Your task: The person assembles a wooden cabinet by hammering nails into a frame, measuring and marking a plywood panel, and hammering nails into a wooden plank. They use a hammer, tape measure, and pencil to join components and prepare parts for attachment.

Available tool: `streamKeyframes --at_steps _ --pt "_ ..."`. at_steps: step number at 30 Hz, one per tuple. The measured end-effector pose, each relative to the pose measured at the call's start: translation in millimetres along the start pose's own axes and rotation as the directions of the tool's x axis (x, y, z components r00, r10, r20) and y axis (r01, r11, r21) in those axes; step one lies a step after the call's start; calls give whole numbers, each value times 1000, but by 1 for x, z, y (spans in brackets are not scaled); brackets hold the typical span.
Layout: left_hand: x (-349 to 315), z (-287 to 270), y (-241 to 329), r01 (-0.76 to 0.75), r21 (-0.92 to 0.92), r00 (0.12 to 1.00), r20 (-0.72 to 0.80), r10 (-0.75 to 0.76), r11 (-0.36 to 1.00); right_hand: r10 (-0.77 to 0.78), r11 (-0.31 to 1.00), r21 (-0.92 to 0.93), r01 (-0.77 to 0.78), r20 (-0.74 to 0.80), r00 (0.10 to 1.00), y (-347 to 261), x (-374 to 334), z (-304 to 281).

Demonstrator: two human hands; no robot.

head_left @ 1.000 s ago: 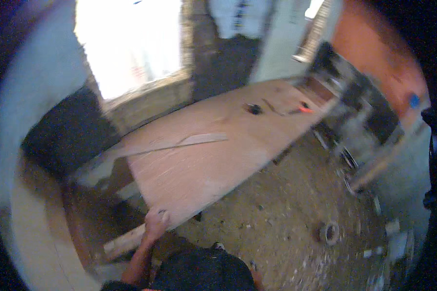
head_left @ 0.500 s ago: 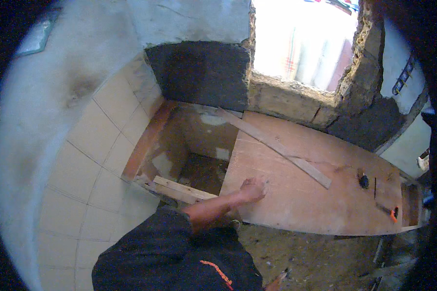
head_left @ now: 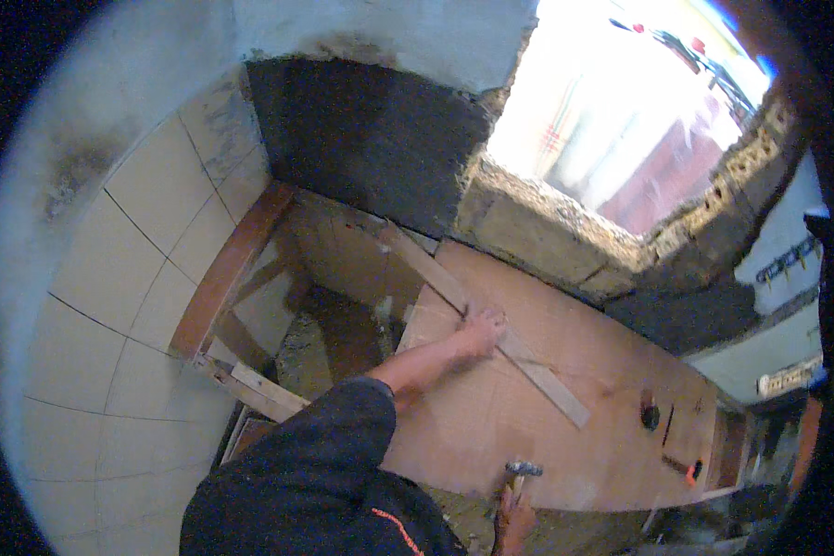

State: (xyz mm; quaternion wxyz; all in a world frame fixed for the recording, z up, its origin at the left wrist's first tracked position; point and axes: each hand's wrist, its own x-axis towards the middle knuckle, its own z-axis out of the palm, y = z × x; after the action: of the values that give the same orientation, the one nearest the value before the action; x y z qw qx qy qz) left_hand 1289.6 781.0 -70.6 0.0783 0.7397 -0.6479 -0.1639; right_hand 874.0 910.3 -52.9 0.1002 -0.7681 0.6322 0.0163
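Observation:
A long flat wooden strip [head_left: 542, 382] lies slantwise over a reddish plywood sheet [head_left: 454, 417], its far end reaching over the open box-like hollow. My left hand [head_left: 482, 334] is closed on the strip near its middle, fingers bent over its edge. At the near edge of the plywood my right hand [head_left: 515, 515] grips a hammer [head_left: 523, 471] by the handle, head upward. The lower part of that handle is hidden in my fist.
Left of the plywood opens a hollow [head_left: 338, 338], bordered by a brown board [head_left: 236, 264] and a pale batten [head_left: 267, 393]. A small black object [head_left: 650, 415] and an orange-ended tool [head_left: 692, 473] lie on the sheet's right. Behind is a rough-edged window opening [head_left: 565, 236].
My left hand has moved from the bare plywood onto the wooden strip. My right hand has risen further into view, now showing the hammer. The view has turned and shifted.

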Motion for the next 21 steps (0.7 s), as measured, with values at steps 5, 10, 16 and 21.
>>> streamKeyframes --at_steps 5,10,16,21 --pt "23 18 -22 -192 57 949 -243 201 980 170 985 -18 -173 321 932 -31 25 -28" --pt "32 27 -28 -314 176 873 -332 357 933 160 987 -26 -159 294 942 -70 28 -44" --pt "5 -46 26 -368 6 716 -636 287 930 21 985 162 -58 224 974 -88 32 -68" --pt "-27 -159 109 -413 -308 683 -727 67 857 -199 828 510 233 -122 972 -108 60 -75"
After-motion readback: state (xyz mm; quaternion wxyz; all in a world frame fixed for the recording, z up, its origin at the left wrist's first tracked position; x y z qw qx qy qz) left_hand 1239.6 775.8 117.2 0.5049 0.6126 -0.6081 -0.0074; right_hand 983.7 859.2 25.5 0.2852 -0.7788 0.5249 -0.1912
